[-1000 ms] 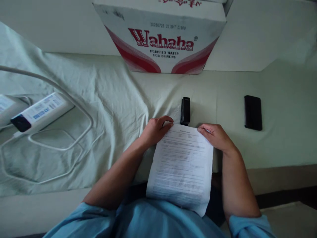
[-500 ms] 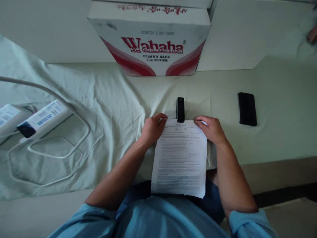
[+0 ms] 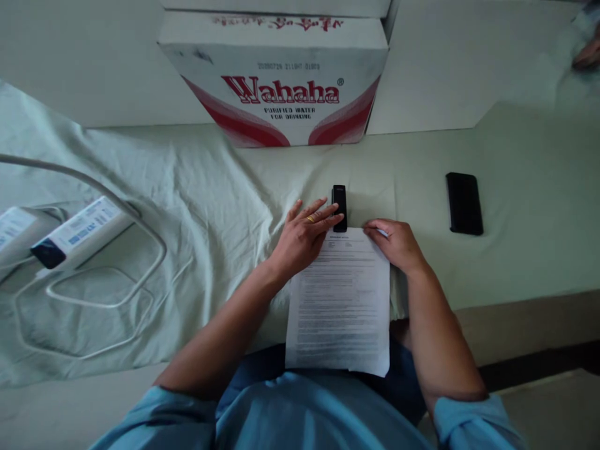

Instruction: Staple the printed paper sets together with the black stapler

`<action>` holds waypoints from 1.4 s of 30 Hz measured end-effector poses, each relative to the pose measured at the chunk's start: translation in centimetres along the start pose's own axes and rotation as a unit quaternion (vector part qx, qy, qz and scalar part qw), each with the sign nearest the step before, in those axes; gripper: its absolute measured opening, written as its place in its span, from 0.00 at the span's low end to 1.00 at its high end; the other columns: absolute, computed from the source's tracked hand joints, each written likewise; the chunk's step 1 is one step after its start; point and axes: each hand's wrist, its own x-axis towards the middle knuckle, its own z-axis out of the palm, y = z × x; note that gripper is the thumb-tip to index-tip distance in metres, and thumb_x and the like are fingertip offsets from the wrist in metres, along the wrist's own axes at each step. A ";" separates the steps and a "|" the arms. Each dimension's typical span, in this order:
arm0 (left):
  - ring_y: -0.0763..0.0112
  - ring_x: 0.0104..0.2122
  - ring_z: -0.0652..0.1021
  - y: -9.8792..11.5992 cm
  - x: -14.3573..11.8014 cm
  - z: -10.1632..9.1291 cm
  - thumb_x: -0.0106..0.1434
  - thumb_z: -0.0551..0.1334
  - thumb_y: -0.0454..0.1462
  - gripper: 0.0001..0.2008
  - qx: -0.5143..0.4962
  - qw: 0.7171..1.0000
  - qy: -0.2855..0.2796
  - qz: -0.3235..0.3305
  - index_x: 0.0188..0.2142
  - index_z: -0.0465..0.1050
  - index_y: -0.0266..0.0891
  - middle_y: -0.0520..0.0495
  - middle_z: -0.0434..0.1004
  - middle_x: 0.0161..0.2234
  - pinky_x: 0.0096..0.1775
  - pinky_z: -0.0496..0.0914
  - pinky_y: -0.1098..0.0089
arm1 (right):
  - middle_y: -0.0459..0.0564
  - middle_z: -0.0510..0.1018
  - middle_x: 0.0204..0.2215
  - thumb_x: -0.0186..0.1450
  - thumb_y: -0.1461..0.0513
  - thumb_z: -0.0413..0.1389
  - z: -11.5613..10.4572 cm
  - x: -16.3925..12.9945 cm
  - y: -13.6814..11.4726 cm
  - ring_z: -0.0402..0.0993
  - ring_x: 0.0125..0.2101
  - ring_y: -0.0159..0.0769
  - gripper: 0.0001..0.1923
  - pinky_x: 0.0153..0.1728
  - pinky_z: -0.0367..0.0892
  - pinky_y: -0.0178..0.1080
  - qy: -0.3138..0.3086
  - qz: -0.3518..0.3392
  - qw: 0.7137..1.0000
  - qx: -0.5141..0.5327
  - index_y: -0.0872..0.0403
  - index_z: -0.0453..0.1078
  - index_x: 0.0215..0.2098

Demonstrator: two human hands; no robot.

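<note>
reaching with spread fingers, the left hand [image 3: 304,234] touches the black stapler [image 3: 339,207] on the bench [image 3: 515,250] while the right hand [image 3: 397,245] pinches the printed sheets' [image 3: 340,300] top corner, so squaring the corner under the stapler looks due.

Readable text in your view:

- Cardboard box [image 3: 276,75] at the back: front face reads "Wahaha" with an ® mark in big red letters, then "PURIFIED WATER FOR DRINKING" in small dark print below it.
- Same face, above the brand: a stamped code line, digits too blurred to read for certain.
- Box top edge: red print, upside down from your side, illegible.
- Printed sheet [image 3: 340,300] under your hands: dense text with a heading line, too small to read.
- Power strip [image 3: 77,231] at left: a label with blue marks, not legible.
</note>
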 end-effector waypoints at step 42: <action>0.66 0.23 0.80 -3.2 -2.5 0.5 0.60 0.77 0.53 0.20 -0.472 0.858 0.039 -0.201 0.35 0.85 0.37 0.47 0.83 0.26 0.24 0.72 0.70 | 0.44 0.85 0.34 0.65 0.49 0.71 -0.9 -0.6 1.1 0.80 0.35 0.36 0.11 0.40 0.74 0.41 0.232 0.042 0.949 0.211 0.46 0.84 0.38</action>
